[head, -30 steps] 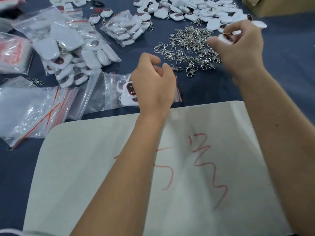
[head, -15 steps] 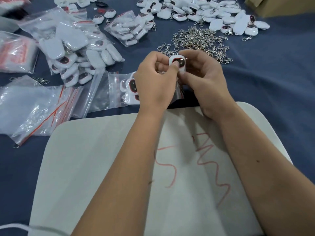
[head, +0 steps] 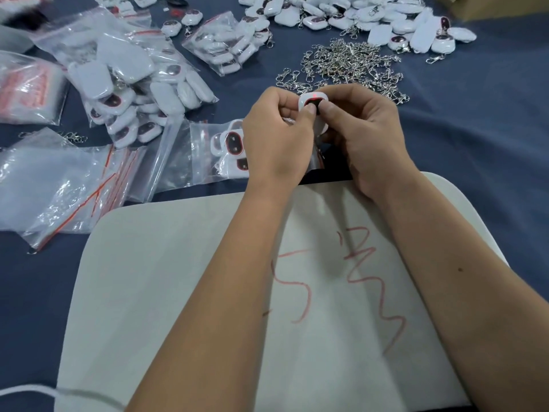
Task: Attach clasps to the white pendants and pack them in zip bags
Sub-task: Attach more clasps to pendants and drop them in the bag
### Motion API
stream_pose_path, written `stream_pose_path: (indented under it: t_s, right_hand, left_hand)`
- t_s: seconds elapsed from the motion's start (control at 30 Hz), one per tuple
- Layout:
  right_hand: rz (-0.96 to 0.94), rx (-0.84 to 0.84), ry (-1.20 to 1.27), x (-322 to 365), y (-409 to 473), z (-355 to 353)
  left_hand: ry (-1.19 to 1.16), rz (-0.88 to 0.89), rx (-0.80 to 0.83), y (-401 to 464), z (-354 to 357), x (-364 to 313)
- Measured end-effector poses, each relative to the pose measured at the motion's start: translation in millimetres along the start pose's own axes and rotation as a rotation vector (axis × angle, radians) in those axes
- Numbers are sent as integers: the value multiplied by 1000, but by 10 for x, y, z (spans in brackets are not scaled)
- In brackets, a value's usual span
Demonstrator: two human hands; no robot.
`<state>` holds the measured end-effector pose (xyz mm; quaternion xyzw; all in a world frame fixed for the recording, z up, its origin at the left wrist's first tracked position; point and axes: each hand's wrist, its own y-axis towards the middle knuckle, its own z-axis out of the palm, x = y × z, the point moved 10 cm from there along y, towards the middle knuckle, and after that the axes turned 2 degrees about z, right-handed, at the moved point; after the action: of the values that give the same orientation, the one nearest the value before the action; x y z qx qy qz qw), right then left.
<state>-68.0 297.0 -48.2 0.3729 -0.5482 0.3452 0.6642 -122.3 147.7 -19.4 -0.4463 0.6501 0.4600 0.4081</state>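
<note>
Both hands' fingers [head: 309,110] pinch one white pendant [head: 312,99] between their thumb tips.

A dark blue cloth [head: 475,120] covered the table. A white board [head: 178,292] with rounded corners lay on it at the near edge, scrawled with red marks [head: 371,281]. A cardboard box [head: 490,5] sat at the far right corner, partly out of view, a thin white cord [head: 59,392] crossed the near left corner, and a small black ring [head: 175,0] lay at the far edge
</note>
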Motion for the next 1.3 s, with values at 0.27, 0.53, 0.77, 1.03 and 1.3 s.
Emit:
stream_pose_path:
  t_s: [0.27,0.53,0.77,1.03,1.3]
  right_hand:
    - [-14,-40,-41,32,-11,-36]
    - [-76,-55,-176,99,-25,-20]
    - [-78,-54,-153,117,-34,-14]
    - [-89,-46,-154,144,-42,4]
    - [-51,56,-132,97,-39,124]
  left_hand:
    - [15,29,-3,-33,10,-32]
    - [79,36,4,-39,-4,-27]
    - [69,43,-5,-47,-12,-51]
    - [46,53,-27,-61,-33,-64]
    - [-11,9,-91,-42,-93,-21]
